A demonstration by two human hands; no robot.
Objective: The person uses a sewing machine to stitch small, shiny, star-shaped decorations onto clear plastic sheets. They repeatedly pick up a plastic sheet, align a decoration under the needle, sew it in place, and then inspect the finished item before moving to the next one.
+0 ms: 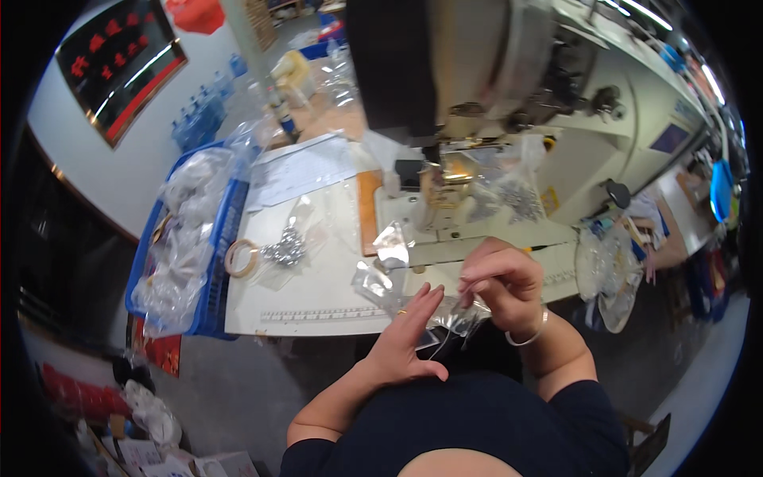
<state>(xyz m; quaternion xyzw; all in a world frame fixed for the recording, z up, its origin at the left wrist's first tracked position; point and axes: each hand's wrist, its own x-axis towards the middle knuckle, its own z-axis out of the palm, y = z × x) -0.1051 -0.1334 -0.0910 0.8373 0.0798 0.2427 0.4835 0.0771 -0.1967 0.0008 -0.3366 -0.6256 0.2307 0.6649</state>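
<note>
At the near edge of the white table, my right hand [509,288] has its thumb and fingers pinched together at the top of a small clear plastic bag [459,319]. The bag is shiny and crumpled, and its contents are too small to tell. My left hand [405,340] is beside it with fingers stretched out and thumb apart, close to the bag's left side. A thin pale cord [441,347] hangs between the hands. Just beyond them lie shiny clear plastic pieces [373,284], in front of an industrial sewing machine [574,171].
A blue basket [216,274] of clear plastic bags stands at the left. Near it are a tape roll [241,258] and a bag of small silvery parts [288,248]. Papers [298,168] lie farther back. More silvery parts [517,199] sit by the machine. A ruler strip [318,316] runs along the front edge.
</note>
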